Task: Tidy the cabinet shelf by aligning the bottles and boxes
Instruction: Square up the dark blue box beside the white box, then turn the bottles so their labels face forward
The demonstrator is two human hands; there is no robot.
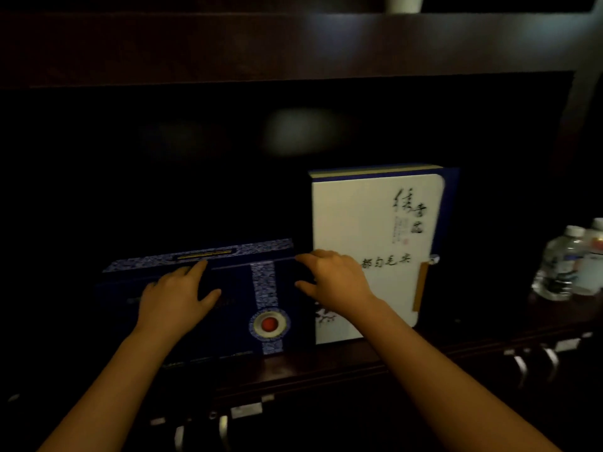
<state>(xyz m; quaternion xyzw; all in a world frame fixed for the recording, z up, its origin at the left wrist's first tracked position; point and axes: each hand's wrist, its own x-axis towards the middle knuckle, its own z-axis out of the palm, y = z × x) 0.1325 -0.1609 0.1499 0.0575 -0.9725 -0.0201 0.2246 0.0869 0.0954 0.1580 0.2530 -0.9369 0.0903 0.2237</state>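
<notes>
A dark blue box (235, 321) with a patterned band and a red round clasp stands low on the dark wooden shelf (326, 363), left of centre. My left hand (176, 295) lies flat on its front and top edge, fingers spread. My right hand (332, 282) reaches over the box's upper right corner, fingers curved on that edge and thumb apart. Right beside it a taller white box (375, 223) with blue trim and black calligraphy stands upright, touching or nearly touching the blue box. Two clear water bottles (561, 265) stand at the far right of the shelf.
The cabinet back is dark and deep behind the boxes. A shelf board (293, 44) runs overhead with a pale object on it. Metal drawer handles (522, 363) line the cabinet front below the shelf edge.
</notes>
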